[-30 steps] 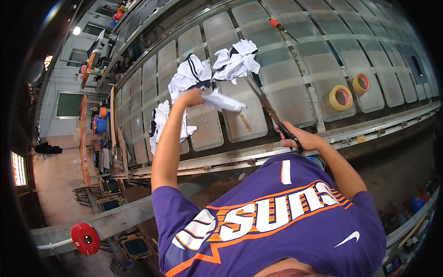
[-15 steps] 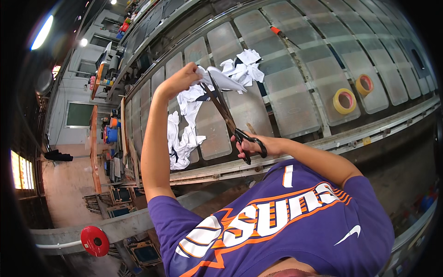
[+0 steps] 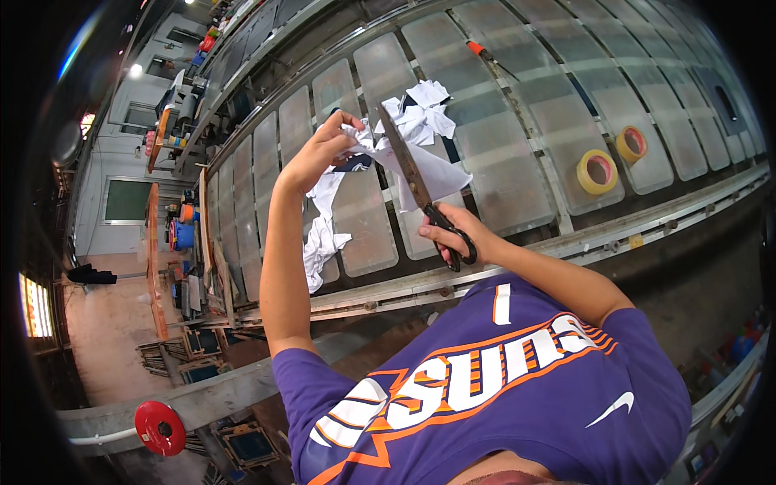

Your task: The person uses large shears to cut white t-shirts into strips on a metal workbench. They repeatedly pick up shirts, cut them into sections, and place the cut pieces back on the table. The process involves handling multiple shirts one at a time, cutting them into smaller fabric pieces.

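My left hand [image 3: 325, 147] is closed, pinching one end of a piece of white cloth [image 3: 434, 174] above the row of flat panels. The rest of that piece hangs toward the right, beneath the scissors. My right hand [image 3: 462, 232] grips the black handles of the large scissors [image 3: 413, 172], whose long dark blades lie across the cloth, nearly together and pointing up and away. Behind the blades a crumpled heap of white cloth scraps [image 3: 424, 113] rests on the panels, a dark patch among them. More white scraps [image 3: 325, 242] trail down beside my left forearm.
Grey panels [image 3: 360, 234] stand in a long row on a metal-railed table. To the right sit two yellow tape rolls [image 3: 596, 172] [image 3: 631, 145]. An orange-handled tool [image 3: 477, 48] lies farther back. At lower left is a red disc [image 3: 160, 428] on a pipe.
The scissor blades, spread half a second ago, have come nearly together. The held cloth now hangs lower and farther right, and my right hand has shifted slightly right and up.
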Demonstrator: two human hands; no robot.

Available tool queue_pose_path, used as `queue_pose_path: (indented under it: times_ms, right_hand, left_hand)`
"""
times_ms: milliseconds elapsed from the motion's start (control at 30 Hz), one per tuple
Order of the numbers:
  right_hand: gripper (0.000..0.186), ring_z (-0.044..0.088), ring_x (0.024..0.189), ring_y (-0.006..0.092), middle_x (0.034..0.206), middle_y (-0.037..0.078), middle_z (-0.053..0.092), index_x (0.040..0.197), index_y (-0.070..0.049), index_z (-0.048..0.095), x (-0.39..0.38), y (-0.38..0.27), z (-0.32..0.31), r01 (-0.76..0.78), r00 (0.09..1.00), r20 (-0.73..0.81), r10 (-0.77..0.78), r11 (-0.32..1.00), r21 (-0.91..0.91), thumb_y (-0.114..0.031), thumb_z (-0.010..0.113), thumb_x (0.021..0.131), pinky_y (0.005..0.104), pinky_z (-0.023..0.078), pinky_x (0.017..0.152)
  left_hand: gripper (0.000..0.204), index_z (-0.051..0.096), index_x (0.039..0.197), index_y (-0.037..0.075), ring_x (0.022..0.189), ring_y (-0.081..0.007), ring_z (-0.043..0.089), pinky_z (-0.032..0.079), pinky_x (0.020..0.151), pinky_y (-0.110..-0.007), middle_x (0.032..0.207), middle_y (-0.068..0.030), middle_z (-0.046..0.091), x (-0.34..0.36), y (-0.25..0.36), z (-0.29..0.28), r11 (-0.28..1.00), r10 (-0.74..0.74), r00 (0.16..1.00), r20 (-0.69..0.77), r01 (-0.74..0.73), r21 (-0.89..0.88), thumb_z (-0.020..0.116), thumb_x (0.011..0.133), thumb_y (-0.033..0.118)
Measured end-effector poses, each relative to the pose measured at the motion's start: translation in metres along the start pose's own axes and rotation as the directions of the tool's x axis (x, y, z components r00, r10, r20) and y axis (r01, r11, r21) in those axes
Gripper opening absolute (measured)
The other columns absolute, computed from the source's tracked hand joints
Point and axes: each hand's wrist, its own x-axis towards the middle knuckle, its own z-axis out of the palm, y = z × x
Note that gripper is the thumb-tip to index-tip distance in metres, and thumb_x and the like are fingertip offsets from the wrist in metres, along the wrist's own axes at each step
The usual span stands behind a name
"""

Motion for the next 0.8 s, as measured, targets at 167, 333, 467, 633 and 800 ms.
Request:
queue_pose_path:
  times_ms: [167, 333, 467, 633, 800]
  right_hand:
    - [0.043, 0.056, 0.068, 0.0094, 0.084, 0.004, 0.049, 0.122, -0.002, 0.044, -0.021, 0.026, -0.029, 0.117, 0.993, -0.020, -0.116, 0.992, 0.043, -0.033, 0.061, 0.096, 0.0316, 0.056, 0.076]
    - [0.068, 0.056, 0.076, 0.0131, 0.087, 0.005, 0.047, 0.131, -0.001, 0.036, -0.057, 0.052, -0.058, 0.109, 0.975, -0.208, -0.077, 0.983, 0.146, -0.051, 0.061, 0.092, 0.0419, 0.053, 0.092]
    - [0.062, 0.059, 0.078, 0.0154, 0.086, 0.006, 0.051, 0.127, -0.001, 0.040, -0.074, 0.074, -0.069, 0.025, 0.955, -0.290, 0.069, 0.951, 0.310, -0.052, 0.053, 0.095, 0.0422, 0.054, 0.087]
    - [0.058, 0.066, 0.078, 0.0188, 0.083, 0.005, 0.055, 0.121, -0.002, 0.046, -0.093, 0.093, -0.073, 0.056, 0.907, -0.414, 0.076, 0.953, 0.299, -0.053, 0.055, 0.095, 0.0314, 0.054, 0.073]
    - [0.056, 0.065, 0.075, 0.0187, 0.082, 0.006, 0.056, 0.120, -0.002, 0.047, -0.094, 0.097, -0.069, 0.026, 0.907, -0.405, 0.114, 0.946, 0.324, -0.051, 0.055, 0.095, 0.0311, 0.053, 0.072]
  left_hand:
    - [0.030, 0.063, 0.088, 0.005, 0.063, -0.0073, 0.045, 0.033, 0.056, -0.025, 0.066, 0.0027, 0.050, 0.029, -0.054, -0.006, 0.973, 0.097, 0.966, -0.239, -0.042, 0.226, 0.063, 0.089, 0.035]
    - [0.048, 0.066, 0.099, -0.002, 0.094, -0.0348, 0.066, 0.050, 0.079, -0.043, 0.100, -0.0224, 0.068, 0.077, -0.175, 0.037, 0.801, 0.340, 0.851, -0.400, -0.039, 0.598, 0.077, 0.078, 0.040]
    - [0.061, 0.050, 0.135, 0.024, 0.088, -0.0363, 0.065, 0.051, 0.075, -0.046, 0.101, -0.0176, 0.060, 0.112, -0.230, 0.094, 0.617, 0.361, 0.921, -0.144, -0.120, 0.777, 0.058, 0.080, 0.000]
    - [0.084, 0.029, 0.149, 0.042, 0.085, -0.0342, 0.065, 0.052, 0.073, -0.045, 0.111, -0.0182, 0.054, 0.141, -0.229, 0.136, 0.381, 0.226, 0.964, 0.139, -0.219, 0.898, 0.055, 0.081, 0.001]
    - [0.060, 0.052, 0.137, 0.032, 0.099, -0.0294, 0.060, 0.052, 0.079, -0.044, 0.111, -0.0113, 0.055, 0.156, -0.242, 0.140, 0.375, 0.335, 0.919, 0.207, -0.332, 0.866, 0.068, 0.081, 0.018]
